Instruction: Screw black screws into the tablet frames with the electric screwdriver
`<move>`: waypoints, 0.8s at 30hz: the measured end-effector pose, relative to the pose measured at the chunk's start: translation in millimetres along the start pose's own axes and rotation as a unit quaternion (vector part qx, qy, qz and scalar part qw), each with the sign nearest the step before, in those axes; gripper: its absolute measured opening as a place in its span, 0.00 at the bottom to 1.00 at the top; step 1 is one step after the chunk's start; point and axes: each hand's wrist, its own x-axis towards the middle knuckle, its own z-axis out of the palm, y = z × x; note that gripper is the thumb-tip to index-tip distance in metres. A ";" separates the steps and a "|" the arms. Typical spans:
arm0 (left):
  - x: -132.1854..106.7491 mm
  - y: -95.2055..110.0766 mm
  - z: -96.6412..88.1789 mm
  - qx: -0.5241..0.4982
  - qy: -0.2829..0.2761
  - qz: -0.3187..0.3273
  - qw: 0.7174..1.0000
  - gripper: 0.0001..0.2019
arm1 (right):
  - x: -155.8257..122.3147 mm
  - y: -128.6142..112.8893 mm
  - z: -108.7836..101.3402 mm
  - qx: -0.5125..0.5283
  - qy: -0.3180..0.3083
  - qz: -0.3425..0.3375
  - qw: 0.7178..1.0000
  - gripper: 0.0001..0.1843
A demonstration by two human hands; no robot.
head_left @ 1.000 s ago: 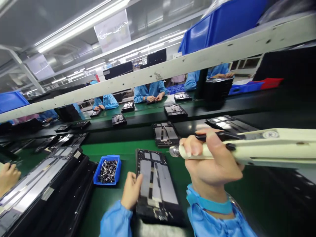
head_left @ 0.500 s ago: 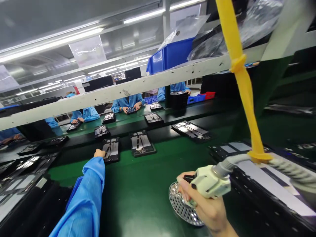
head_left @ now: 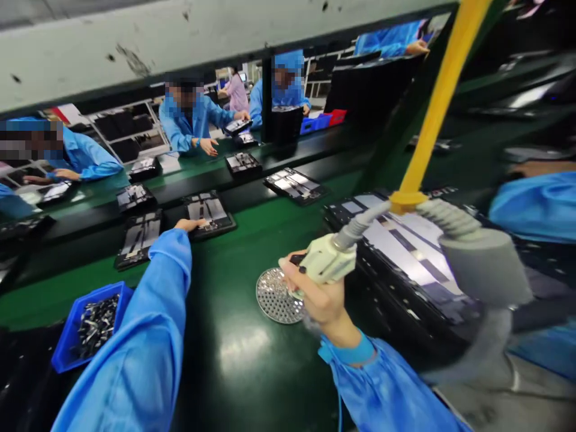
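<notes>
My left hand (head_left: 191, 224) reaches forward to an opened tablet (head_left: 211, 210) on the green bench, its fingers closed over the near left edge. Another opened tablet (head_left: 138, 239) lies just left of that wrist. In my right hand (head_left: 321, 294) is a pale green electric screwdriver (head_left: 330, 259), with a grey cable leaving its top and a yellow strap (head_left: 443, 96) above. Its lower end is hidden behind my fingers, over a round metal plate full of holes (head_left: 274, 297); I cannot tell whether it touches.
A blue bin (head_left: 67, 336) of small dark parts stands left of my forearm. Stacked opened tablets (head_left: 405, 252) rise at the right, near a blue sleeve (head_left: 535, 207). More tablets line the bench beyond. Co-workers in blue sit across, under a white beam (head_left: 135, 45).
My view has tilted down. My left hand has gone from the left tablet to the one on its right. The screwdriver remains in my right hand over the plate.
</notes>
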 end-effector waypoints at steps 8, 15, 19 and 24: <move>-89.5 14.2 -35.3 -0.148 0.056 -0.118 0.980 0.07 | -1.2 9.5 1.9 0.013 -0.019 0.044 0.999 0.17; -283.7 -65.7 -62.5 -0.137 -0.012 -0.132 0.982 0.37 | -3.9 22.9 3.6 0.029 -0.013 0.031 0.999 0.19; -338.6 -92.7 -66.5 0.079 -0.032 -0.072 0.994 0.42 | -4.4 29.6 4.5 0.013 -0.013 0.000 1.000 0.24; -322.8 -116.7 -122.5 0.250 -0.022 -0.014 0.968 0.30 | -3.4 37.0 4.7 0.026 0.000 -0.011 1.000 0.19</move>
